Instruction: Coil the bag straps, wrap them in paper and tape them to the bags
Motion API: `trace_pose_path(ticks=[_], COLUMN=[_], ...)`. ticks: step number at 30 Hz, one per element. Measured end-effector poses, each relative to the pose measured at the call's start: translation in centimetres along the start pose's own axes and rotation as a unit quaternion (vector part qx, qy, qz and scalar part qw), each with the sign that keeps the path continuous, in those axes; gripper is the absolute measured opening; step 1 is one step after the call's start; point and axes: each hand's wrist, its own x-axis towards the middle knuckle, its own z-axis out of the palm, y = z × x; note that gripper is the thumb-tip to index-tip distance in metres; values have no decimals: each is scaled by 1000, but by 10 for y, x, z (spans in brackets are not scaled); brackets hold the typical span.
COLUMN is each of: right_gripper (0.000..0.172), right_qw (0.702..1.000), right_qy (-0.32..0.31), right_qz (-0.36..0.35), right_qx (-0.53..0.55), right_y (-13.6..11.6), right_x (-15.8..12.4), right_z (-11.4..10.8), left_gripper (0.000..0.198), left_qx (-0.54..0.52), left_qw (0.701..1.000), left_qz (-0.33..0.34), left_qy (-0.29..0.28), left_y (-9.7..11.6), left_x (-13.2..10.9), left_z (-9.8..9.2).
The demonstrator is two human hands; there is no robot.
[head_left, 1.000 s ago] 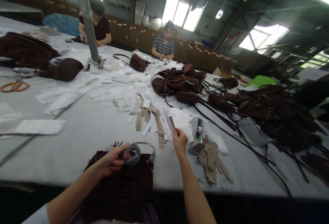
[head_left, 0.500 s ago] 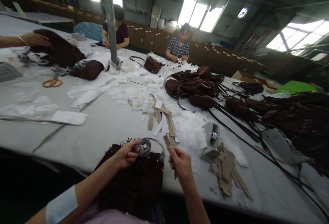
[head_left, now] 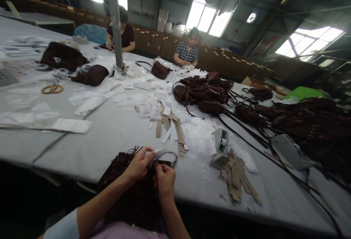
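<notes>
A dark brown fringed handbag [head_left: 131, 202] stands at the table's near edge, against my body. Its strap [head_left: 164, 153], coiled and covered in grey-looking plastic wrap, arches above the bag's top. My left hand [head_left: 141, 164] is closed on the coiled part of the strap. Just to the right, my right hand [head_left: 165, 182] is closed on a tan card strip [head_left: 166, 164], pressed up against the strap. Fingers of both hands nearly meet, and much of the strip and coil is hidden by them.
Loose tan strips [head_left: 237, 175] lie right of a tape dispenser [head_left: 221, 147]; other strips [head_left: 178, 133] lie ahead. Brown bags [head_left: 205, 90] with long straps cover the right side. Orange-handled scissors [head_left: 52, 88] lie left, near a metal post [head_left: 116, 30]. Two people work across the table.
My right hand has moved left with the card strip, bringing it to the coiled strap in my left hand. Another person's arm at the far left has gone from view.
</notes>
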Motion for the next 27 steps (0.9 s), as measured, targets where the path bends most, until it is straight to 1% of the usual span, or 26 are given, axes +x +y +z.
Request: trace_pose_path(ticks=[2,3,5,7,9,11,12,14,16,19,21,24,27], right_gripper=[33,33,31,26,27,33,35,35,32,33,33,31,30], right_qw=[1000,1000,998,988,967,954,953,959,965,973,983,991,989], right_qy=[2,1,-21,-77,-153,-205,-212,-186,-138,-91,-76,-56,-73], right_qz=[3,3,-8,-24,-19,12,29,54,68,54,27,-11,-26], right_qx=[5,9,51,130,202,219,216,208,213,204,167,120,126], right_y=[2,2,-2,-8,-14,-15,-14,-9,-3,0,-1,-5,-9], right_x=[-1,-3,-8,-15,-22,-26,-27,-25,-23,-20,-20,-21,-24], right_z=[3,4,5,4,1,-5,-8,-13,-14,-10,-6,-2,-1], left_gripper=[50,55,61,67,74,78,79,78,71,49,39,38,38], left_qx=[38,53,64,52,30,22,23,29,32,45,52,50,54], left_qw=[998,997,995,994,994,995,996,997,997,994,993,992,991], left_qz=[38,54,80,97,103,92,78,50,34,28,24,20,21], left_qy=[13,10,-12,-26,-21,-22,-29,-43,-58,-93,-107,-112,-118], left_y=[-1,-1,-2,0,3,5,6,6,5,5,5,8,10], left_x=[-5,-7,-11,-14,-16,-18,-19,-20,-22,-24,-25,-23,-20], left_z=[0,1,1,1,0,-2,-4,-6,-8,-6,-5,-4,-6])
